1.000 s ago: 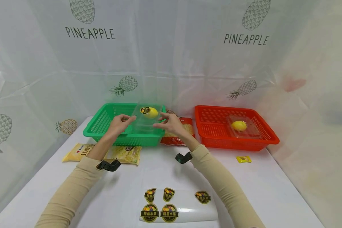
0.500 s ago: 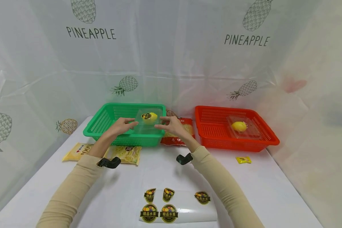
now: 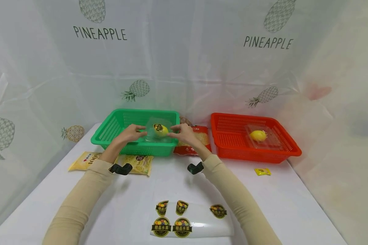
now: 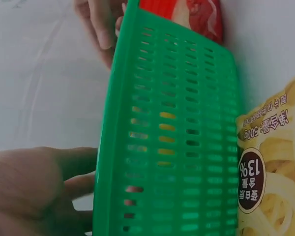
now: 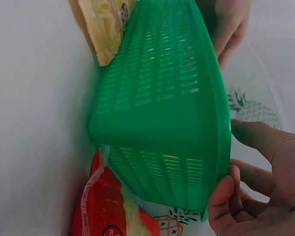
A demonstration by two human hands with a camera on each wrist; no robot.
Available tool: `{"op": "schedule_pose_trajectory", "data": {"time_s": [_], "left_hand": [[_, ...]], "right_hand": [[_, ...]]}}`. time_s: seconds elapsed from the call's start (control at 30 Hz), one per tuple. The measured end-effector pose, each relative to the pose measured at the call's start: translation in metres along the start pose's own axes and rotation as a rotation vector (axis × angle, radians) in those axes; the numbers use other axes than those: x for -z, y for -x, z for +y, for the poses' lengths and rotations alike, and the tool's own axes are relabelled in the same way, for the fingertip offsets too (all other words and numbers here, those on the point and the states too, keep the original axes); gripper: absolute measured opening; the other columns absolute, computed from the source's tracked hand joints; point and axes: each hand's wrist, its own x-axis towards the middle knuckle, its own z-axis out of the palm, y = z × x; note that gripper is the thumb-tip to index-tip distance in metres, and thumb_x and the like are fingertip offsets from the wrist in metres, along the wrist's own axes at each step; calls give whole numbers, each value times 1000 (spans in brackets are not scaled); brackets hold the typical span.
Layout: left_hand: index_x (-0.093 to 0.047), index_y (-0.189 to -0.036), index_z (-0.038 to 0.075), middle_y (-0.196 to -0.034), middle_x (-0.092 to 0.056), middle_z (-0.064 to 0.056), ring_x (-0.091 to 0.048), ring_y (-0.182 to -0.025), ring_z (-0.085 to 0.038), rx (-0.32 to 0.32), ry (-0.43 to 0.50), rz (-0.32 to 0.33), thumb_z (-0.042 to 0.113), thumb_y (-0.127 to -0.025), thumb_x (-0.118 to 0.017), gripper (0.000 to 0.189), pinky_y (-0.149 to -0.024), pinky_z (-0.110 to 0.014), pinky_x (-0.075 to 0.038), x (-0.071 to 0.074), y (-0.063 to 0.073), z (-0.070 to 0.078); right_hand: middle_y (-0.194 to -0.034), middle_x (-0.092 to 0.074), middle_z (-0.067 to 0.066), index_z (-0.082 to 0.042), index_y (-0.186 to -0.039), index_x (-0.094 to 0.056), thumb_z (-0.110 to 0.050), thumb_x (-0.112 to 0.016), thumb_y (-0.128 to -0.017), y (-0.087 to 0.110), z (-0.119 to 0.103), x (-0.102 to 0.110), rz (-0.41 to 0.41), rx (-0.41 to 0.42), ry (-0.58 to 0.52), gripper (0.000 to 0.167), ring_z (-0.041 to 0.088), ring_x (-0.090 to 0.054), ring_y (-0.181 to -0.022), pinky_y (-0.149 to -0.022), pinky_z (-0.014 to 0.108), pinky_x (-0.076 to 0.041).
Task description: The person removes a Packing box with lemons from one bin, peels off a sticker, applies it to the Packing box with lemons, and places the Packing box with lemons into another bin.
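Observation:
A clear plastic box (image 3: 153, 139) with a yellow lemon (image 3: 164, 132) inside sits low in the right part of the green basket (image 3: 135, 148). A round black-and-gold sticker (image 3: 158, 127) shows over the lemon. My left hand (image 3: 129, 133) holds the box at its left side, thumb and fingers toward its edge. My right hand (image 3: 184, 133) holds the opposite side, reaching over the basket's right rim. In the wrist views the basket wall partly hides the fingertips of the left hand (image 4: 34, 187) and the right hand (image 5: 270, 182).
To the right stands a red basket (image 3: 248, 153) holding another boxed lemon (image 3: 258, 135). A red food bag (image 3: 199, 136) lies between the baskets, yellow noodle bags (image 3: 138, 164) in front of the green one. A small yellow packet (image 3: 262, 171) and a sticker sheet (image 3: 211, 228) lie nearer.
Both hands have lowered the clear box into the green basket, and it lies flatter now. The lemon and sticker have come down and turned slightly.

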Motion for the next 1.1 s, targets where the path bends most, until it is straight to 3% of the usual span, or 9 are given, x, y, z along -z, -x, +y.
{"op": "schedule_pose_trajectory", "data": {"time_s": [0.13, 0.23, 0.33, 0.37, 0.47, 0.63, 0.73, 0.87, 1.1], "left_hand": [[-34, -151, 0, -155, -32, -26, -36, -139, -45, 9, -125, -8, 28, -105, -45, 55, -109, -57, -38, -3, -4, 3], [-37, -149, -2, -145, -45, -29, -62, -92, -35, 22, -196, -14, 25, -105, -46, 53, -93, -51, -48, -8, -9, 5], [-39, -148, -2, -138, -53, -28, -39, -51, -15, 18, -221, -10, 24, -105, -46, 50, -75, -40, -46, -12, -12, 5], [-40, -148, -1, -132, -57, -29, -26, -48, -11, 18, -225, -8, 24, -105, -46, 50, -70, -37, -43, -13, -13, 5], [-43, -145, -3, -128, -60, -28, -27, -44, -8, -13, -269, 27, 25, -104, -47, 50, -62, -32, -39, -15, -13, 5], [-53, -138, -3, -126, -62, -26, -37, -48, -11, -68, -343, 135, 27, -101, -55, 47, -51, -29, -35, -17, -12, 5], [-57, -132, -5, -133, -58, -28, -62, -75, -27, -155, -350, 202, 24, -99, -57, 43, -67, -39, -51, -20, -9, 11], [-59, -129, -6, -129, -59, -28, -54, -118, -42, -272, -297, 252, 20, -99, -59, 40, -95, -55, -47, -29, -9, 25], [-63, -126, 1, -124, -62, -21, -56, -113, -37, -415, -176, 288, 24, -98, -60, 37, -93, -50, -48, -54, -17, 55]], "right_hand": [[-125, -67, 16, -6, -128, -65, -30, -72, -90, -1, -1, 0, -2, 4, 7, 45, 24, -64, -97, -74, 25, -53], [-127, -66, 16, -7, -128, -65, -31, -70, -92, 1, 1, 4, -19, -4, 12, 44, 24, -63, -98, -75, 26, -54], [-126, -67, 14, -8, -128, -66, -32, -69, -93, 3, 3, 7, -21, -2, 25, 42, 23, -63, -95, -72, 25, -53], [-125, -67, 13, -9, -127, -66, -32, -69, -93, 4, 4, 7, -18, -2, 28, 42, 23, -63, -95, -71, 24, -52], [-123, -68, 10, -10, -127, -67, -33, -67, -93, 5, 5, 8, -23, 18, 25, 41, 21, -63, -94, -70, 22, -50], [-125, -67, 8, -11, -126, -67, -35, -66, -94, 9, 4, 14, -56, 67, 25, 40, 20, -61, -98, -75, 24, -52], [-128, -66, 10, -11, -126, -67, -34, -66, -94, 15, 4, 24, -67, 75, 20, 40, 23, -63, -99, -73, 25, -52], [-127, -66, 9, -9, -128, -65, -35, -66, -94, 24, 10, 40, -80, 69, 13, 43, 27, -64, -93, -68, 24, -52], [-121, -69, 4, -14, -124, -68, -34, -67, -93, 45, 21, 68, -52, 93, 55, 37, 22, -66, -92, -76, 30, -56]]}}
